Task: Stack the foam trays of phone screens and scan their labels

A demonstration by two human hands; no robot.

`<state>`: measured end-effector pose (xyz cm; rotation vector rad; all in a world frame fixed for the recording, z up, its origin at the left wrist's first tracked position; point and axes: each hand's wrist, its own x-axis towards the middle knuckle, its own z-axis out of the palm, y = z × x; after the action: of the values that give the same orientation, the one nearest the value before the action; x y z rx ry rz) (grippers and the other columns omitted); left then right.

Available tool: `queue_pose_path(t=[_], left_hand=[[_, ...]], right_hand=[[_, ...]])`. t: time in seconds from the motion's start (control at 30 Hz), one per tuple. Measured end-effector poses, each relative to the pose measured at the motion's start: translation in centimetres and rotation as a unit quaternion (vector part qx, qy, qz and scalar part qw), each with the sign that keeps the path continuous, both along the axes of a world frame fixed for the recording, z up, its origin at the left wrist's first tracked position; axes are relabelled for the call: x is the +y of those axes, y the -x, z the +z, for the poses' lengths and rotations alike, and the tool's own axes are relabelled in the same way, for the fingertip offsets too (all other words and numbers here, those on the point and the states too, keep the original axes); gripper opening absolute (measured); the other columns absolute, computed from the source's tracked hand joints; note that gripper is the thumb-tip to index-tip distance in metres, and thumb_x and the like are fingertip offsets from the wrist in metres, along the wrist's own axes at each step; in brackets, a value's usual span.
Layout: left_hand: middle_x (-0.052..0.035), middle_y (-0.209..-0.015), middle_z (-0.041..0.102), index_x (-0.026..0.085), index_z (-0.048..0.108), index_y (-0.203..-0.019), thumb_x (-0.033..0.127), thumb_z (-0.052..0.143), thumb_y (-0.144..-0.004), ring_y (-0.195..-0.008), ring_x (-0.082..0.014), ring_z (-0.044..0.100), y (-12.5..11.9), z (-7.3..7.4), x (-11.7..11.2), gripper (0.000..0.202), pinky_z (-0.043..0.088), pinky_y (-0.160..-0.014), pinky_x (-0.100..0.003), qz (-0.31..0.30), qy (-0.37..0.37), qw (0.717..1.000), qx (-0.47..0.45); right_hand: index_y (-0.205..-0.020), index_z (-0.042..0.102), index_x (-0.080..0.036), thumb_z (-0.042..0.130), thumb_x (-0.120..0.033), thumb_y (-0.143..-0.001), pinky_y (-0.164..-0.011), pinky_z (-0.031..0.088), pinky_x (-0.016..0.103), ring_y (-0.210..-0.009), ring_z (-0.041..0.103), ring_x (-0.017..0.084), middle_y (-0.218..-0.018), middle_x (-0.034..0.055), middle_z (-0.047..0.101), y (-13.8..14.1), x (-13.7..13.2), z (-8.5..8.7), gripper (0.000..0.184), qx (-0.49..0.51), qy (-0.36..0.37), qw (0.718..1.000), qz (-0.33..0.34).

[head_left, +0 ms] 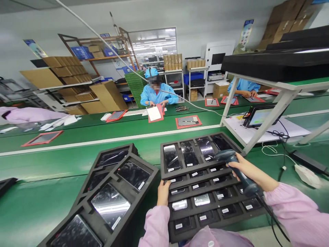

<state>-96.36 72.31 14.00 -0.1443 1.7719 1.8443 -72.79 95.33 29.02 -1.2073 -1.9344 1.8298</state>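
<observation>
Green conveyor belt (pixel 51 178), near edge: left black slotted foam tray (pixel 133 148) lies angled, and right black slotted foam tray (pixel 185 234) lies just beside it, square-on. Left hand (pixel 163 193) sits on the right tray's left rim. Right hand (pixel 246 169), gripping dark handheld barcode scanner (pixel 231 161), is over its right rear slots. White metal frame stand (pixel 229 99) is right of the trays, with a dark flat tablet (pixel 258 116) on its lower shelf. Blue-coated co-worker (pixel 156 94) sits behind, across the belt.

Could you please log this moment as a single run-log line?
left hand: grips tray edge | right hand: holds scanner over tray | second tray: to the left | both on green belt
</observation>
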Motion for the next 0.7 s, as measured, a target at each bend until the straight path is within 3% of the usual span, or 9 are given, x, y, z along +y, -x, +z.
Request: queue_pose_path(t=[0.43,0.7], left_hand=[[-0.0052,-0.077,0.067,0.016,0.063,-0.083,0.024,0.061,-0.055,-0.075,-0.0212,0.061,-0.3,0.5,0.2,0.029,0.045,-0.07,-0.029,-0.01,-0.006,1.0,0.01],[-0.0048,-0.08,0.069,0.016,0.066,-0.083,0.018,0.059,-0.06,-0.078,-0.0207,0.063,-0.6,1.0,0.4,0.024,0.047,-0.073,-0.028,-0.013,-0.001,0.999,0.039]], right_hand=[[-0.13,0.025,-0.025,0.05,-0.026,-0.076,-0.038,0.039,0.022,-0.043,0.048,0.012,-0.07,-0.0031,0.055,1.9,-1.8,0.9,0.06,-0.032,-0.022,0.999,0.009],[-0.118,0.034,-0.025,0.06,-0.036,-0.066,-0.038,0.04,0.021,-0.047,0.05,0.013,-0.073,-0.0021,0.056,3.4,-4.5,0.9,0.059,-0.001,0.007,0.999,0.041]])
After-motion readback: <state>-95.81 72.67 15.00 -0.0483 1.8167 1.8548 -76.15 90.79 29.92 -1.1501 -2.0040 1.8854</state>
